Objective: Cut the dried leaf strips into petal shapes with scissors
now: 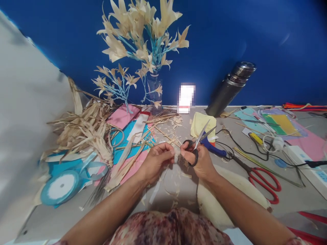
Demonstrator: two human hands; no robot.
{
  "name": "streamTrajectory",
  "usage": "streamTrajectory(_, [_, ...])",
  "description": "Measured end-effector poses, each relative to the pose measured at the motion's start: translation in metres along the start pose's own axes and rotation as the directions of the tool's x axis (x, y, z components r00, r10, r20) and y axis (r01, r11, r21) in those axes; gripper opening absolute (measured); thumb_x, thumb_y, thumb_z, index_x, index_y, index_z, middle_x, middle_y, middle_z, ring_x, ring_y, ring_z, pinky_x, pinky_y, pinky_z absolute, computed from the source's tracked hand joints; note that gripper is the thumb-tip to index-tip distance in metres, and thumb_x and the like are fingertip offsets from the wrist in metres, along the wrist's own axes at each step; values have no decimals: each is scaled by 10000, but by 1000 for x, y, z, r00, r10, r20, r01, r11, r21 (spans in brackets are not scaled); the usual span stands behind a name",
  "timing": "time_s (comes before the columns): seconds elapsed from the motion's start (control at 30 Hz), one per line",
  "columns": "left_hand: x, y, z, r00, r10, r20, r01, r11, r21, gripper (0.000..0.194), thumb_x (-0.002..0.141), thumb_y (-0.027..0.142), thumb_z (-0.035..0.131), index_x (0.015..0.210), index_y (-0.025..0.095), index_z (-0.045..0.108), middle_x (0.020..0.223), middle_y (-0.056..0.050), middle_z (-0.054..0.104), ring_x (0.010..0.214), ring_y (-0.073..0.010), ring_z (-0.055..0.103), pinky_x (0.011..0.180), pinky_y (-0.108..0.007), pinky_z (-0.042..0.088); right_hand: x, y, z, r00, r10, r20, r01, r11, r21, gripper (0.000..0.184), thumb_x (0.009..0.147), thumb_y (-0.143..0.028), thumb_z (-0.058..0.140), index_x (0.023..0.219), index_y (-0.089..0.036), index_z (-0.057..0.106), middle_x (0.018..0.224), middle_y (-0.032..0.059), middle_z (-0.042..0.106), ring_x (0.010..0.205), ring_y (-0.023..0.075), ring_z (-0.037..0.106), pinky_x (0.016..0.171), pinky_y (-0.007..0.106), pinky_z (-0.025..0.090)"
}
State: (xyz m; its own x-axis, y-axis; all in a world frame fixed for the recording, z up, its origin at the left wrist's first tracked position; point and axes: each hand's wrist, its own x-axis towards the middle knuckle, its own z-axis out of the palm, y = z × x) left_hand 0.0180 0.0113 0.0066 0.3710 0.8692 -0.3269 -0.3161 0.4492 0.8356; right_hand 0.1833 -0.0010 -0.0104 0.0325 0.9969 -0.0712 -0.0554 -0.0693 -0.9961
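One scrap, blurred, at left hand; scissors, right hand.

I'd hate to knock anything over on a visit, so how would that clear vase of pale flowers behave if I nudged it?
The clear vase would probably tip easily, being narrow with the flowers spreading wide above it. Its smooth-looking side may feel slippery. The petals look thin and papery, so they could crumple if grabbed.

1 head cam, facing fwd/down, hands near
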Motion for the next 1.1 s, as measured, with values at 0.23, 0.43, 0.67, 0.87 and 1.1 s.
streamTrajectory(0.23, [5, -4, -1, 997, -16, -76, 4, 988, -155, 227, 677, 228, 797, 717, 151, 587, 608, -2, 612, 575, -117, 591, 574, -216, 452, -2, 0, 6, 995, 91, -28, -93, 995, -45, 232, 642, -313, 729, 769, -165, 603, 620, -26, 539, 549, 111, 463, 511, 231, 374])
streamTrajectory(0.43, [6, -12, 3, 994, 15, -105, -28, 993, -117, 232, 681, 238, 803, 736, 136, 602, 631, 0, 623, 580, -104, 585, 599, -215, 467, -2, -2, 10, 992, 106, -66, -109, 993, -42, 243, 632, -326, 727, 749, -161, 592, 621, -23, 556, 561, 112, 487, 521, 224, 399])
streamTrajectory(0.67, [7, -11, 1, 993, 21, -118, -33, 994, -104, 220, 683, 237, 793, 733, 142, 601, 614, -9, 645, 554, -102, 586, 590, -210, 468, -2, -5, 10, 983, 176, 54, -175, 984, -13, 330, 610, -369, 782, 768, -159, 582, 619, -20, 575, 554, 114, 510, 513, 219, 398])
streamTrajectory(0.87, [8, -1, -3, 992, 3, -123, -20, 990, -139, 245, 636, 211, 814, 727, 141, 598, 615, 1, 634, 561, -106, 604, 577, -205, 480, -1, -6, 3, 965, 180, 193, -169, 983, -74, 395, 665, -493, 774, 757, -151, 599, 628, -14, 565, 545, 99, 454, 499, 212, 363])
streamTrajectory(1.1, [8, 11, -11, 984, 81, -159, -100, 988, -115, 239, 655, 221, 805, 737, 143, 595, 642, 17, 618, 567, -101, 607, 566, -202, 479, -1, 12, -7, 807, 224, 546, -159, 974, -163, 575, 845, -674, 545, 744, -115, 632, 623, 48, 623, 472, 85, 415, 447, 216, 272])
